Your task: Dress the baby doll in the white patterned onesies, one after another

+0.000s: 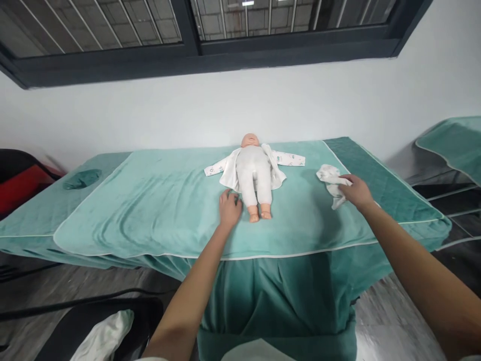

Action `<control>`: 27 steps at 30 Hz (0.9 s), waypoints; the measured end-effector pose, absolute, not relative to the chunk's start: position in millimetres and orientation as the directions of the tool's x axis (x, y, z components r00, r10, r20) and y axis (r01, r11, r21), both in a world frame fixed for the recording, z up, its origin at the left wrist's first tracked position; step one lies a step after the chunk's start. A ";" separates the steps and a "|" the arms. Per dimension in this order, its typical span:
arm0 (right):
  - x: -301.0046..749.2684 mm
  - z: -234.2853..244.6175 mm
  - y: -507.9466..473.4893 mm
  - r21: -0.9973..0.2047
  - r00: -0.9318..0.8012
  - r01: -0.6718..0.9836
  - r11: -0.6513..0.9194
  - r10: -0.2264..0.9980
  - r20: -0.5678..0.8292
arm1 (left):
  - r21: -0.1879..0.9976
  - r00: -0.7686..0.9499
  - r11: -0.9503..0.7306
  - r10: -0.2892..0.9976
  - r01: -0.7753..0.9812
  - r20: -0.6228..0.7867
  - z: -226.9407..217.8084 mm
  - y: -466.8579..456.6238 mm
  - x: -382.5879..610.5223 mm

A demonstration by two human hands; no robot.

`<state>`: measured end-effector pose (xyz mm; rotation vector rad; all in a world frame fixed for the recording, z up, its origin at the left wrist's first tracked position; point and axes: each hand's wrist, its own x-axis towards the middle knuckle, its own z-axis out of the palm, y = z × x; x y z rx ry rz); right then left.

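Note:
A baby doll [254, 173] lies on its back on a teal-covered bed [150, 210], head toward the wall. It wears white trousers, and an open white printed top [229, 168] is spread under it. My left hand [229, 206] rests on the sheet beside the doll's left-side leg, its fingers loosely curled and touching the edge of the top. My right hand [356, 191] reaches to the right of the doll and grips a crumpled white cloth [330, 181] that lies on the bed.
A small teal pillow [81, 178] sits at the bed's left end. A second teal-covered bed [454, 143] stands at the right. A dark chair [93, 326] with white cloth on it is at the lower left. A window runs above the white wall.

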<state>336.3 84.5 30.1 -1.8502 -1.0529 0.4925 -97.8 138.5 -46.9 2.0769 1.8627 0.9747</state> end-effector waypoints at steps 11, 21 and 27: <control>173.1 103.1 67.7 -0.989 0.128 -0.148 -0.014 0.991 -0.033 | 0.963 0.254 -0.247 0.943 0.110 0.213 47.0 80.2 -55.0; 100.1 138.9 62.6 -0.721 -0.430 0.319 0.615 0.772 0.468 | 0.790 0.371 0.208 0.928 -0.577 0.026 112.6 65.1 -75.2; 95.8 142.4 73.5 -0.241 -0.533 0.660 0.712 0.670 0.517 | 0.827 0.258 0.162 0.966 -0.539 -0.021 117.6 69.7 -78.3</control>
